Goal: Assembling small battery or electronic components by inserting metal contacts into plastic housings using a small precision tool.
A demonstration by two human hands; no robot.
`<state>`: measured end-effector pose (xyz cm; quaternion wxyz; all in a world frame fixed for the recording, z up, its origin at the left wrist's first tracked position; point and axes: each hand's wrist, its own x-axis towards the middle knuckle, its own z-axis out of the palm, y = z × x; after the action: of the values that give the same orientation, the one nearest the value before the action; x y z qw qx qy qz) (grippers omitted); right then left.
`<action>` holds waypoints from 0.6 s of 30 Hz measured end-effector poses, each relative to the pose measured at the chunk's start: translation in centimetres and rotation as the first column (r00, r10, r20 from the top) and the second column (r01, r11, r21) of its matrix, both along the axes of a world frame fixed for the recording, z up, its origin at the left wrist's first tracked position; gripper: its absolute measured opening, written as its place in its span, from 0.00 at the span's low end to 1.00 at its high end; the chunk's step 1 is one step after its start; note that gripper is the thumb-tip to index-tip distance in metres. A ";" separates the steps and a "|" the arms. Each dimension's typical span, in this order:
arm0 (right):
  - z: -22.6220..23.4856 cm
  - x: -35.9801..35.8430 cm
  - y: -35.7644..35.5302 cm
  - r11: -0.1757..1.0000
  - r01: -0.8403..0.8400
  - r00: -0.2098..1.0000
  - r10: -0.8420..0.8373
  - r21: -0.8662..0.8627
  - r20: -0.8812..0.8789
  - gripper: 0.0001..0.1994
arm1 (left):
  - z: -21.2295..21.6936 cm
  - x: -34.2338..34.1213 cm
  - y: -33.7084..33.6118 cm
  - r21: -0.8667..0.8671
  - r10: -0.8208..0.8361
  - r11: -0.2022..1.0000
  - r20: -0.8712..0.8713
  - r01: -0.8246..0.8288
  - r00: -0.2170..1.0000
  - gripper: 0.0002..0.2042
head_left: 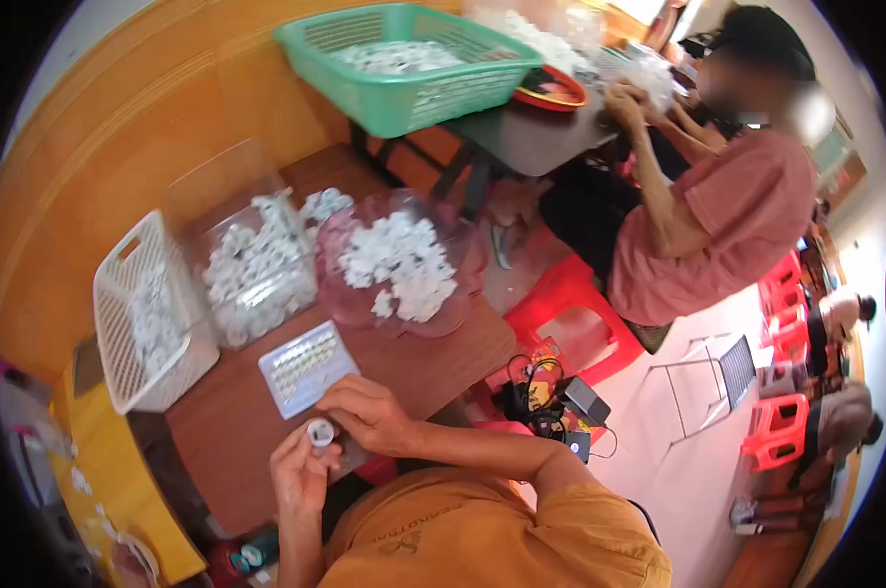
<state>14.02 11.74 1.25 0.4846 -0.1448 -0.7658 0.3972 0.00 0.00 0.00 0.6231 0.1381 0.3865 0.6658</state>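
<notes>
At the lower centre of the frame, the left hand [301,470] has its grip clamped on a small white round piece [320,432]. Just beside it, the right hand [372,418] bends its fingers; I cannot tell whether its grip holds anything. Above them, a pale tray [302,394] lies on the brown table [418,367]. Beyond, left to centre, stand a white basket [166,385], a clear box [267,306] and a pink bowl [331,284], all holding white pieces. Farther, at upper centre, sits a green basket [404,110]; at upper right, a person [732,220] sits.
</notes>
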 end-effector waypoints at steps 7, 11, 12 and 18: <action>2.6 2.2 -3.5 0.964 -0.031 0.984 -0.017 0.266 0.175 0.15 | 2.6 2.5 -1.7 -0.013 0.046 0.999 0.098 -0.045 0.994 0.15; 2.2 0.5 -5.7 0.958 -0.150 0.982 0.117 0.244 0.145 0.10 | 2.0 2.3 -4.8 -0.023 0.135 0.991 0.179 -0.133 0.975 0.14; 2.4 0.4 -6.1 0.961 -0.155 0.981 0.122 0.231 0.150 0.09 | 2.0 2.5 -5.6 -0.016 0.163 0.987 0.178 -0.162 0.971 0.14; 1.8 -0.2 -6.8 0.929 -0.214 0.970 0.165 0.301 0.181 0.08 | 1.7 3.8 -7.8 -0.027 0.195 0.981 0.188 -0.193 0.963 0.15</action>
<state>13.81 4.90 3.08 0.4007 -0.0200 -0.8650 0.3015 3.80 -7.78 1.68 0.5896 0.0329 0.3396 0.7321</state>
